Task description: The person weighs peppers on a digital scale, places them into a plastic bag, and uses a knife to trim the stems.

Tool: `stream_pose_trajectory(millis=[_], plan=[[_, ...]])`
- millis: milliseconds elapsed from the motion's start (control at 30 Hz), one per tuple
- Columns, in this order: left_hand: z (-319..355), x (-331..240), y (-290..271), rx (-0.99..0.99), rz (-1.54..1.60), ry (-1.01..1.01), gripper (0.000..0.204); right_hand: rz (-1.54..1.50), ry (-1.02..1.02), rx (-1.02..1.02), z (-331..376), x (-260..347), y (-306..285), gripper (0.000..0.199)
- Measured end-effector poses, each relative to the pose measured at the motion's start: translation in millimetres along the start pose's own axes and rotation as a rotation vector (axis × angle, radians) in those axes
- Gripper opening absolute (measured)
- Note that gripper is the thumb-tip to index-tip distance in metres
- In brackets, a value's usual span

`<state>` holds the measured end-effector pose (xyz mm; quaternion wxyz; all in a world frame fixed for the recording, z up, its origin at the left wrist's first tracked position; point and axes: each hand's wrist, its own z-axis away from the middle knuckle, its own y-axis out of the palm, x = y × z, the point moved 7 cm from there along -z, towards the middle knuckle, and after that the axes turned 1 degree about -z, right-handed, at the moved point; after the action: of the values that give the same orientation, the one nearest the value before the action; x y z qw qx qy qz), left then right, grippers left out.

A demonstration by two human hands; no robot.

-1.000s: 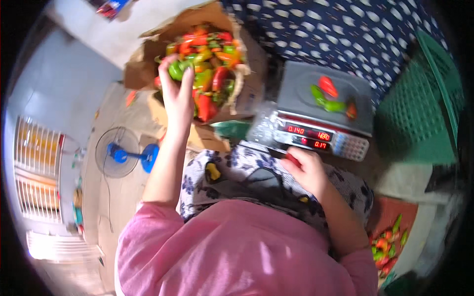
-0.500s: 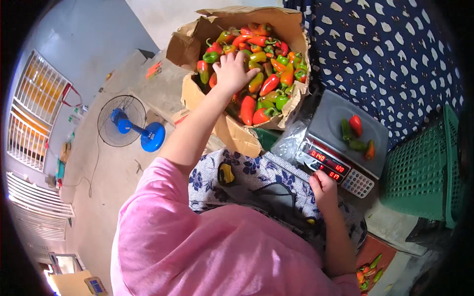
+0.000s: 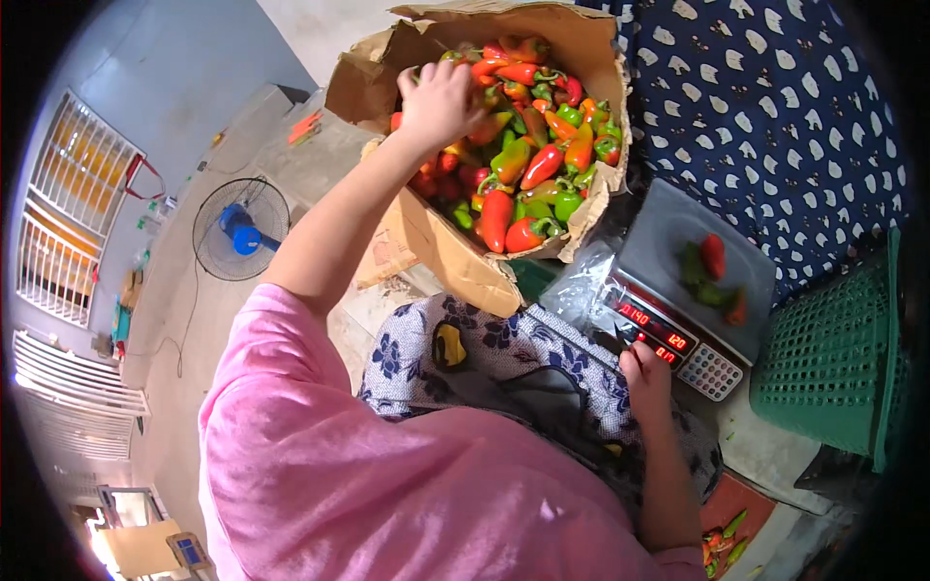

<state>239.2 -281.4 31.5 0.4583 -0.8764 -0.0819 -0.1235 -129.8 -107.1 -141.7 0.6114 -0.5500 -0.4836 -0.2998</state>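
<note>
1. Our left hand [image 3: 441, 97] is down in the sack [image 3: 465, 261], fingers curled over the peppers [image 3: 528, 165] near the sack's far-left rim; we cannot tell whether it has closed on one, since the palm hides what is under it.
2. The sack is brown paper, torn open at the top, leaning on the floor [image 3: 291, 165]. It is heaped with red, orange and green peppers up to its rim.
3. Our right hand [image 3: 647, 373] rests at the near-left corner of the scale [image 3: 668, 242], fingertips touching the front edge just below the red display [image 3: 654, 329]. It holds nothing; the fingers are loosely bent.
4. On the scale's grey pan lie a few peppers [image 3: 712, 276]: one red, some green, one orange-red toward the right edge. They sit close together near the pan's middle and right.
5. A keypad [image 3: 712, 370] sits at the near-right corner of the scale, beside the display.
6. A clear plastic bag [image 3: 581, 290] lies crumpled between the sack and the scale, touching both.
7. A green basket [image 3: 833, 358] stands just right of the scale.
8. Blue cloth [image 3: 775, 107] with white marks lies behind the scale and beside the sack.
9. A fan [image 3: 240, 228] stands on the floor, well left of the sack.
10. More peppers [image 3: 725, 542] lie on a red mat by our right elbow.
</note>
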Motion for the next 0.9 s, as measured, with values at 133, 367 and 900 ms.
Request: stream_pose_trajectory(millis=[133,367,900], plan=[[-25.0,-54.0,8.6,-0.041,0.194,0.138,0.041,-0.047,0.024,0.021,-2.3,-19.1,0.7,0.020],[-47.6,-117.7,51.9,0.172,0.145,0.001,0.048,-0.213,0.176,-0.039,2.1,-40.6,-3.4,0.019],[-13.6,-101.0,-2.7,0.335,2.553,-0.548,0.055,-0.187,0.111,-0.092,-6.7,-37.6,-16.6,0.020]])
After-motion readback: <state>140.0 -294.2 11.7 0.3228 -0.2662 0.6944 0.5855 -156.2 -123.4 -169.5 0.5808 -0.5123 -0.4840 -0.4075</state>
